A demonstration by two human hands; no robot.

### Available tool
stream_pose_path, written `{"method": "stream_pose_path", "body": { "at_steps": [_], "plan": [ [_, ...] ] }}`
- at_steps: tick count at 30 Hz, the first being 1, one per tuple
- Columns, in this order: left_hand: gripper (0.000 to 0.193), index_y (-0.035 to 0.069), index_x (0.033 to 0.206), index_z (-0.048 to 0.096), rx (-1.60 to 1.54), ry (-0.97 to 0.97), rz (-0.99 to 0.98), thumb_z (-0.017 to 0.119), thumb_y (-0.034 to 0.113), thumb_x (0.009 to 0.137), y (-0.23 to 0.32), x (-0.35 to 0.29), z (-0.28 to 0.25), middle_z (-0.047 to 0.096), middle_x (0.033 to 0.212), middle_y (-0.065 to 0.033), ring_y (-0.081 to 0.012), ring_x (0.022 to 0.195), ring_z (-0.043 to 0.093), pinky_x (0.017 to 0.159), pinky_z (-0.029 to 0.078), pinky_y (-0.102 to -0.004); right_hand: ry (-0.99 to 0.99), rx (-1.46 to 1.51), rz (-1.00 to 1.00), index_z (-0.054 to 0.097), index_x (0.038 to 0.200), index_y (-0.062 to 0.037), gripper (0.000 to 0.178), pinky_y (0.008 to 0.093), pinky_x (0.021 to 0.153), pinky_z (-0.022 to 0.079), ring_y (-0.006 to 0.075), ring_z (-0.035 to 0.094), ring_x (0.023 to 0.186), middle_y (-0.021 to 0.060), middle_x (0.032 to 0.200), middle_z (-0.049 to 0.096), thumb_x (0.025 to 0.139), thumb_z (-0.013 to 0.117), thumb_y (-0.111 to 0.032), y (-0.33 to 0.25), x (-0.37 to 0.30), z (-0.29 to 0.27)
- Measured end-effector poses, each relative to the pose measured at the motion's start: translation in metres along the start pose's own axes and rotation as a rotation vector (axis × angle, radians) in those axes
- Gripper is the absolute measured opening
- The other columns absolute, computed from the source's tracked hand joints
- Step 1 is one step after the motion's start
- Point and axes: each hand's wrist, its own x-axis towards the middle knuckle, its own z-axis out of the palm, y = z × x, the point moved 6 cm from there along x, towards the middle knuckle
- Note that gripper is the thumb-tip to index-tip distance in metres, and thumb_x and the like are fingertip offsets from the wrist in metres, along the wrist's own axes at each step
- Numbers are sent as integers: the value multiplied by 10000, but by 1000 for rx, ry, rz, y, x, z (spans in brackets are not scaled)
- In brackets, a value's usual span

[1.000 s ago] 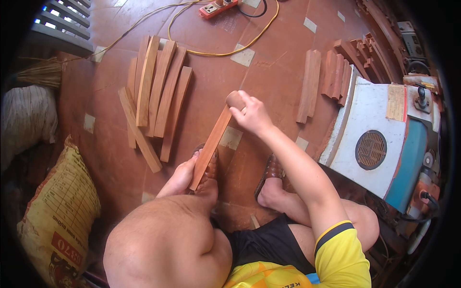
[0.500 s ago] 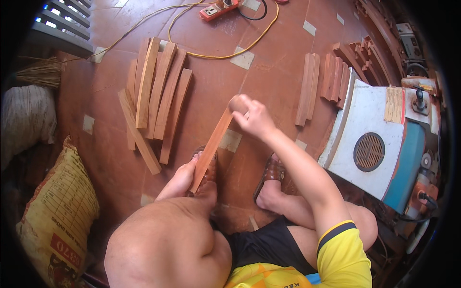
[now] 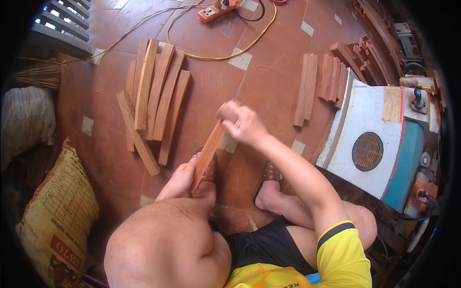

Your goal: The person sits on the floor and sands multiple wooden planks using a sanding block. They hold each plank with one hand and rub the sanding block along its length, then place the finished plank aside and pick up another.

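Note:
My left hand (image 3: 183,178) grips the near end of a reddish-brown wooden strip (image 3: 208,154), which slants up and away from me above my sandalled left foot. Its fingers are partly hidden behind the wood and my knee. My right hand (image 3: 247,126) is closed on a brown, rounded piece like sandpaper (image 3: 227,111), pressed over the far part of the strip. Motion slightly blurs the fingers there. On the floor left of the strip lies a loose group of similar wooden strips (image 3: 162,91), one of them lying askew across the near side.
At the right, a white and teal machine housing (image 3: 341,129) stands near two strips (image 3: 306,89) and more stacked wood (image 3: 333,79). A yellow cable (image 3: 211,58) runs from an orange power strip (image 3: 217,10). Sacks (image 3: 62,211) and a broom (image 3: 41,74) sit at the left.
My right hand has slid along the strip toward me and slightly left, with the brown piece in it. The left hand keeps its place on the near end.

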Motion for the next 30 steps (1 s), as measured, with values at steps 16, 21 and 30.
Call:
{"method": "stream_pose_path", "body": {
  "at_steps": [16, 21, 30],
  "plan": [
    [544, -27, 977, 684, 899, 278, 601, 381, 390, 1153, 15, 11, -20, 688, 797, -192, -262, 649, 671, 580, 511, -423, 48, -117, 60, 577, 1423, -48, 648, 485, 821, 605, 421, 715, 913, 254, 1033, 705, 879, 792, -328, -1, -11, -2],
    [577, -62, 872, 644, 791, 342, 508, 469, 426, 1123, 9, 11, -29, 676, 775, -219, -283, 706, 697, 660, 519, -459, -269, -13, -211, 542, 1438, 7, 720, 444, 792, 613, 393, 710, 876, 243, 1095, 692, 858, 816, -318, -78, -54, 30],
    [620, -66, 986, 648, 757, 202, 408, 773, 539, 936, 15, 7, -12, 694, 788, -202, -285, 751, 714, 704, 559, -426, -24, -134, 14, 517, 1464, 40, 737, 451, 815, 602, 417, 713, 921, 256, 1043, 679, 898, 815, -326, -5, -28, 5]
  ]
}}
